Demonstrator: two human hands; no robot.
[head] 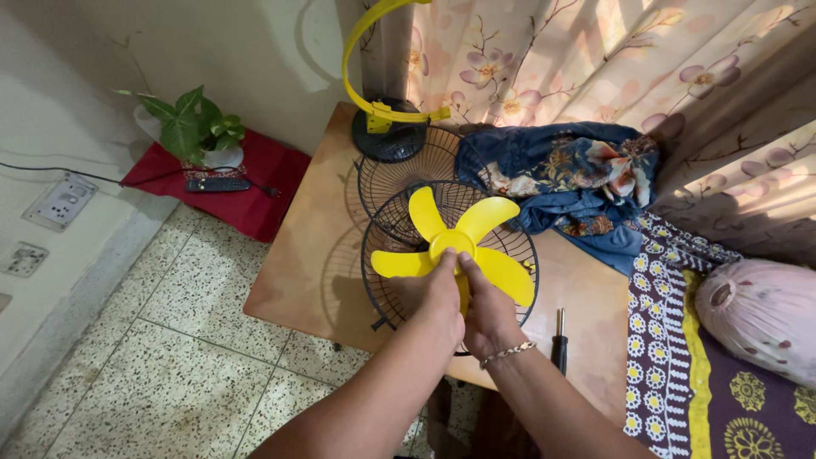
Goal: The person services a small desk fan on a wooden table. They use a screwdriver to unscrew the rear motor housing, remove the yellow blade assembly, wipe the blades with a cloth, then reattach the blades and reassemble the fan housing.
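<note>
both hands, left hand [433, 297] and right hand [484, 308], closed around yellow fan blade [455, 242] over the wire grille [518, 246]. blade may slip; the grip sits low, off-hub.

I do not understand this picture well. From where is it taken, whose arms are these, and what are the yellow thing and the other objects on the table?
The picture comes from one camera worn on a person's head, looking down, so the two bare arms at the bottom are that person's own. There is no machine at work here.

The left hand and the right hand, which has a bracelet at the wrist, both grip the yellow fan blade near its hub. The blade is held over a black wire fan guard; a second wire guard lies behind it.

These rest on a wooden table. Also on the table are a screwdriver, a blue flowered cloth, and at the far end a black fan base with a yellow ring. On the left are a potted plant and a remote control on a red cloth.
</note>
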